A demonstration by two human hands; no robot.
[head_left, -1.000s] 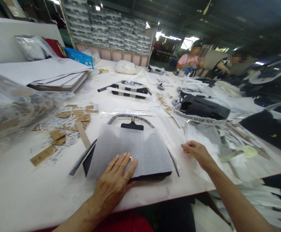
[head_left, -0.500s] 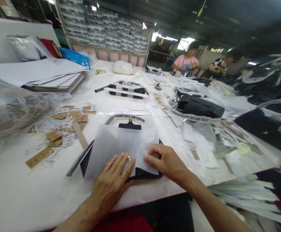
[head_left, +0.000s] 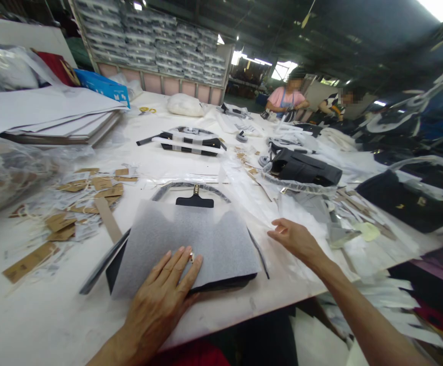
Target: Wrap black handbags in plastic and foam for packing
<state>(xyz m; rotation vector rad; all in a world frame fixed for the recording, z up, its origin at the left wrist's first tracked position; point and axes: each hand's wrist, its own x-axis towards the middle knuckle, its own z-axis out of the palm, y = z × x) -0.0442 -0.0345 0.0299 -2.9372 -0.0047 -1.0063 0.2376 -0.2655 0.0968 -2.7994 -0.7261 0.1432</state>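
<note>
A black bag [head_left: 225,282] lies on the white table near its front edge, mostly covered by a thin translucent white sheet [head_left: 221,239]. The bag's wrapped handle [head_left: 160,191] arches behind it, beside a black tab [head_left: 194,202] with a gold clasp. My left hand [head_left: 164,287] rests flat on the sheet, fingers spread, its fingertips beside a small gold fitting [head_left: 191,256]. To the right of the bag, my right hand [head_left: 292,239] hovers above the white wrapping, off the sheet, its fingers loosely curved and apart with nothing between them.
Brown tags [head_left: 59,223] lie in a pile at the left, near stacked white boards [head_left: 65,119]. Another wrapped bag [head_left: 193,144] lies farther back. Black bags [head_left: 305,166] and loose sheets cover the right side. Two people work at the far right.
My right hand has left the sheet's right side and moved right, its fingers opening. The sheet now spreads flat over the bag's right part. The view has shifted slightly.
</note>
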